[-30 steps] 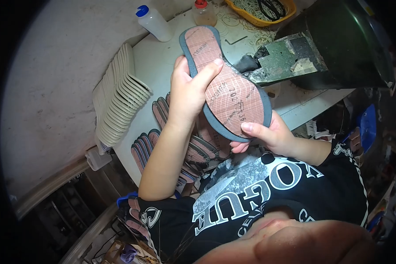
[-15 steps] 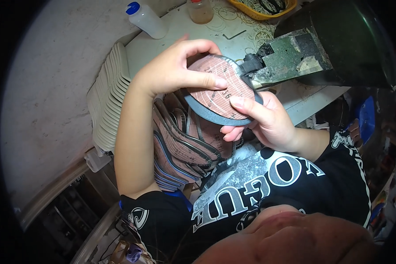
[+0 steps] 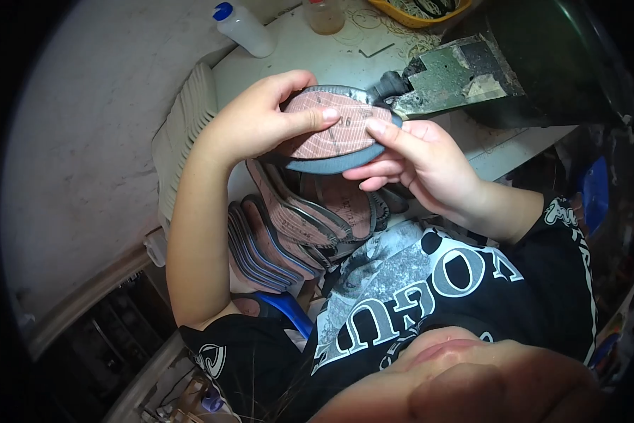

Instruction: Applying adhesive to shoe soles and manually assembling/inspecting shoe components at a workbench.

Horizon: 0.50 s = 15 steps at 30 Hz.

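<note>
Both my hands grip one shoe sole [image 3: 324, 144], its pinkish-brown lined face up and a dark blue-grey rim along its near edge. My left hand [image 3: 260, 120] is closed on its left part, thumb flat on the lined face and fingers around the far edge. At the right end, my right hand [image 3: 430, 155] pinches the sole with the thumb on top and fingers below the rim. The sole's far right edge meets the dark tip [image 3: 387, 87] of a green machine arm [image 3: 454, 77]; whether they touch I cannot tell. Its underside is hidden.
Several similar soles [image 3: 267, 247] are stacked below my hands. Off-white curved pieces [image 3: 179, 144] stand stacked by the wall at left. On the pale table are a blue-capped bottle [image 3: 246, 34], a small jar [image 3: 324, 15], a hex key [image 3: 378, 51] and a yellow basket [image 3: 419, 15] with bands.
My hands have shifted the sole left and slightly away from me, and it has turned so its long side lies more level. Both hands keep their grip.
</note>
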Available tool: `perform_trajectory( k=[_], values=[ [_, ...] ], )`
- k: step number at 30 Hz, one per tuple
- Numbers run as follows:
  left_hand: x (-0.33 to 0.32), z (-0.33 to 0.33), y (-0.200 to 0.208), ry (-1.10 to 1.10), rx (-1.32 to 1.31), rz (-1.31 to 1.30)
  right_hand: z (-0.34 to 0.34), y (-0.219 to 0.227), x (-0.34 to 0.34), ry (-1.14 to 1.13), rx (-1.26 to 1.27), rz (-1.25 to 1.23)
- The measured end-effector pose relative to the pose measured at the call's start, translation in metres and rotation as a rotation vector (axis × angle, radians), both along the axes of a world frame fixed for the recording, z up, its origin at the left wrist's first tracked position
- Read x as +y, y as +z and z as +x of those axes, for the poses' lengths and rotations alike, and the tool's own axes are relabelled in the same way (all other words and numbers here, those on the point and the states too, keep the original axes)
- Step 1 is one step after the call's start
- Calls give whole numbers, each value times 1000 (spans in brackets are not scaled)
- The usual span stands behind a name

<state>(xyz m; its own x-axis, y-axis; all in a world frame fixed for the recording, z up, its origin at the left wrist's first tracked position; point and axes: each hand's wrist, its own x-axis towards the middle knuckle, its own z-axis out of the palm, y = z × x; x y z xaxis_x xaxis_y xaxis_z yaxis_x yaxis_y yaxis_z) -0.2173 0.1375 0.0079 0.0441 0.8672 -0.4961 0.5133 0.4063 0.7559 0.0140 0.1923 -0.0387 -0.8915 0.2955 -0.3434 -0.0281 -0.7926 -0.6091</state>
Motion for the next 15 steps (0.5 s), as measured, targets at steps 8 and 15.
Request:
perform_trajectory(
  k=[8, 15],
  values=[
    [-27, 25, 0, 330, -55, -73, -4, 1, 6, -5, -64, 83],
    [-34, 36, -38, 561, -125, -153, -21, -37, 11, 71, -3, 342]
  ],
)
